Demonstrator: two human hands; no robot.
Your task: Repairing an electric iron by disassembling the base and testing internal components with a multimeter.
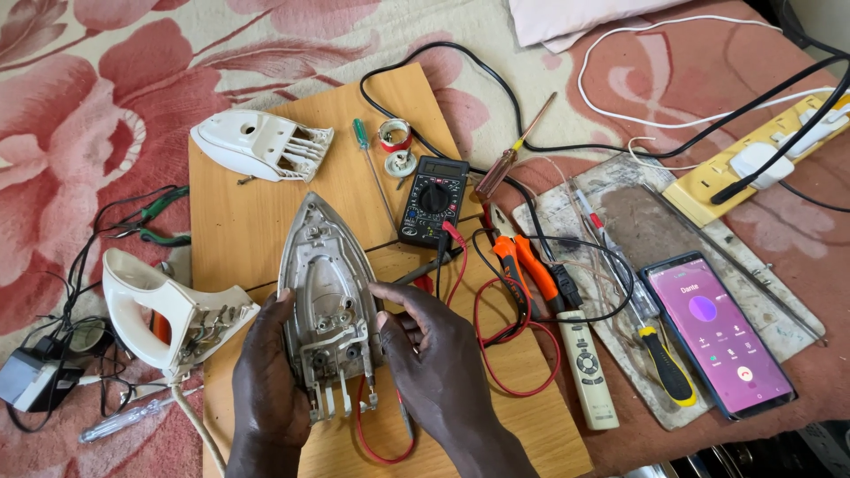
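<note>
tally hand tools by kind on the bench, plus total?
Screwdrivers: 3 — green-handled, amber-handled, yellow-and-black
Pliers: 2 — orange-handled, green-handled
Multimeter: 1
Total: 6
Both hands, left and right, hold the iron soleplate.

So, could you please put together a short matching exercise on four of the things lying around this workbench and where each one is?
Things:
1. Iron base
2. Multimeter
3. Phone
4. White handle shell

Places:
A. At the right, screen lit purple, on a worn board
B. Left of the hands, at the wooden board's edge
C. Held between the left hand and right hand
D. Above the hands, beside the orange pliers

Pairs: 1-C, 2-D, 3-A, 4-B
</note>
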